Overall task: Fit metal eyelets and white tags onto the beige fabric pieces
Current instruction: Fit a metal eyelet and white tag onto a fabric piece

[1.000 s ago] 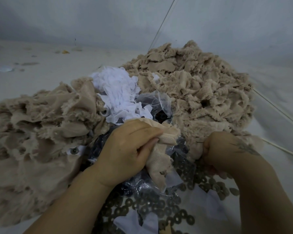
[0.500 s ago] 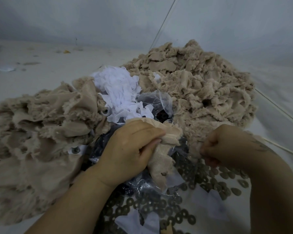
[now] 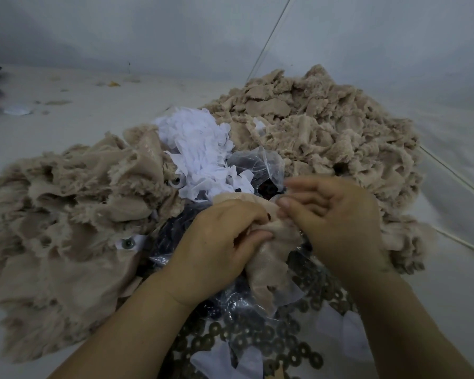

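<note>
- Since a moment ago my right hand (image 3: 337, 214) has come up from the loose eyelets and across to meet my left hand (image 3: 219, 242) over the piece I am working on.
- Left hand grips the beige fabric piece (image 3: 268, 258), fingers curled round its bunched upper edge; the rest hangs down over the plastic.
- Right hand's fingers are bent in toward the same edge, touching the cloth; whether they pinch an eyelet I cannot tell, as the fingertips are blurred.
- Fabric looks light, limp and fraying, so I judge it needs holding taut near the spot being fitted, not by the ragged rim.
- Metal eyelets (image 3: 260, 340) lie spilled below my wrists: small, hard rings, probably slippery, best pinched one at a time by the rim.
- Clear plastic bag (image 3: 257, 165) just beyond my hands is open, with dark eyelets inside.
- White tags (image 3: 195, 143) sit heaped behind it, thin and floppy.
- Beige fabric piles flank everything: left pile (image 3: 66, 209), right pile (image 3: 326, 127).
</note>
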`<state>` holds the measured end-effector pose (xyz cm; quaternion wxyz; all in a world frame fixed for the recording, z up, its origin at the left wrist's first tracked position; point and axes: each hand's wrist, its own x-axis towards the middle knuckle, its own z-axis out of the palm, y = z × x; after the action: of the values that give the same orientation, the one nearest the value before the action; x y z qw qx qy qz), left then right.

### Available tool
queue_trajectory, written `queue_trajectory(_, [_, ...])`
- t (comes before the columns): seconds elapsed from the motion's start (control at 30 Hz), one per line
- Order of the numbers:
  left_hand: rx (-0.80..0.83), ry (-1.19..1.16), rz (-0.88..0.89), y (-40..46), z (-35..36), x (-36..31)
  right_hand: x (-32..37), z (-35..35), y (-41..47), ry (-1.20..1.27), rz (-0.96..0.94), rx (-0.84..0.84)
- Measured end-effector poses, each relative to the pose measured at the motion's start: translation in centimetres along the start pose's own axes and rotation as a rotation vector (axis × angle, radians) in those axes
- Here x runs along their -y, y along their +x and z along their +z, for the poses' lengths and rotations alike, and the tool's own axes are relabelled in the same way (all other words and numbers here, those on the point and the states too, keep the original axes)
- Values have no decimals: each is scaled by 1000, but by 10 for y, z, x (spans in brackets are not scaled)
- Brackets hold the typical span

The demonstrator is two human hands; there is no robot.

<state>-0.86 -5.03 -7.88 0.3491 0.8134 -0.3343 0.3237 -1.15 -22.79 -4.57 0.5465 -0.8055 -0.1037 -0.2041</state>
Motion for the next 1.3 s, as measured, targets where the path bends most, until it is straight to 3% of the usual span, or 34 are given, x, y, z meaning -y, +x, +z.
queue_trajectory(0.17, [-36,32,-27,1,-1,-2,-9,12,-4,-135,-207,-13])
queue_trajectory(0.47, [-160,-28,-142,1,0,-4,-11,8,-3,-18,-201,96])
queue_trajectory(0.73, [-107,-81,-117,4,-4,-2,-14,15,-4,-60,-275,40])
queue_trajectory(1.03, [-186,-191,-221,5,-4,-6,-16,12,-1,-137,-426,61])
queue_trajectory(1.3, [-52,-102,-175,5,-4,-3,-16,7,0,-153,-529,127])
